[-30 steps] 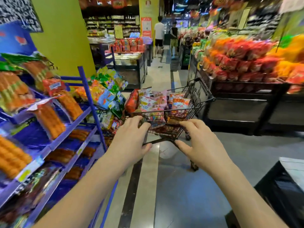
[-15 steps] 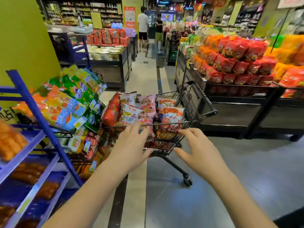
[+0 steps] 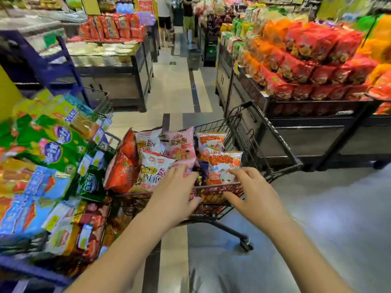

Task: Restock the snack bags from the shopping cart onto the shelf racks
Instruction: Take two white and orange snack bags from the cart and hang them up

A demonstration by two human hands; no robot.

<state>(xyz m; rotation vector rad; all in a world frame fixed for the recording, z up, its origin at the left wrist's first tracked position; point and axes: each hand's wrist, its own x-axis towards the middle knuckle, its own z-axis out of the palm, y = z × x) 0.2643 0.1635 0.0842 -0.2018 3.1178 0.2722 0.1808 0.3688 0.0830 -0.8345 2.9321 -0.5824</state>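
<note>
Hand status: both hands are on the shopping cart (image 3: 215,186). The left hand (image 3: 175,193) sits on the near rim of the basket, its fingers curled over the top wire toward the load and its thumb below the rim, so it grips the rim. The right hand (image 3: 254,193) grips the same rim further right in the same way, fingers over and thumb below. All that either hand has hold of is the rim wire.

Load: I count six snack bags (image 3: 154,168) on the top layer of the cart:
- one orange-red bag at the left edge
- two white bags
- one pink bag
- two orange-and-white bags at the right

More packets show through the mesh below these, and I cannot count them. One caster (image 3: 245,244) is visible under the frame.

Position: the cart stands in the aisle, with its left side just beside the wire shelf rack (image 3: 101,102) on my left. That rack carries green, yellow and blue bags (image 3: 48,142), which are too blurred for me to count. On the right, apart from the cart, one black display stand (image 3: 306,132) carries stacked red and orange bags. Two persons (image 3: 188,20) stand far down the aisle, and one floor basket (image 3: 193,58) sits near them.
</note>
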